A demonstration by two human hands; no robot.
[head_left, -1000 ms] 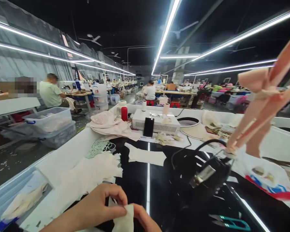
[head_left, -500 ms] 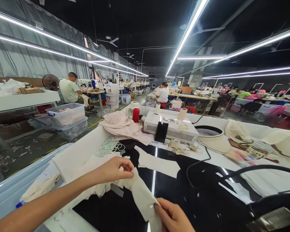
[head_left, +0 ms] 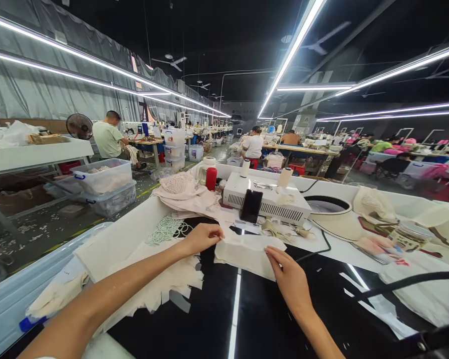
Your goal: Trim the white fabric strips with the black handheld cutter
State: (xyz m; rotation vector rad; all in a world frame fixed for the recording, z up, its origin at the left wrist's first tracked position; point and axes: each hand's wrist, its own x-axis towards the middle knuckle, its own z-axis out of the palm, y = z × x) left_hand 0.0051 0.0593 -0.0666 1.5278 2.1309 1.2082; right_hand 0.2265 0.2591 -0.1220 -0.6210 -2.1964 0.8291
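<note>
A cream fabric piece lies on the black tabletop, with a second whitish piece stretched over its upper part. My left hand pinches the left end of that upper piece. At its right end, my right hand grips the corner between thumb and fingers. Beside my left forearm lie overlapping cream pieces with jagged edges. Mint-green cord is heaped behind them.
Behind the fabric stand a black phone, a white vented box and a red thread spool. A black cable arches at the right, near a glass jar. Seated people work farther back.
Both hands have moved up and away from me, carrying the held piece from the near edge onto the piece lying on the table. The held piece now runs sideways.
</note>
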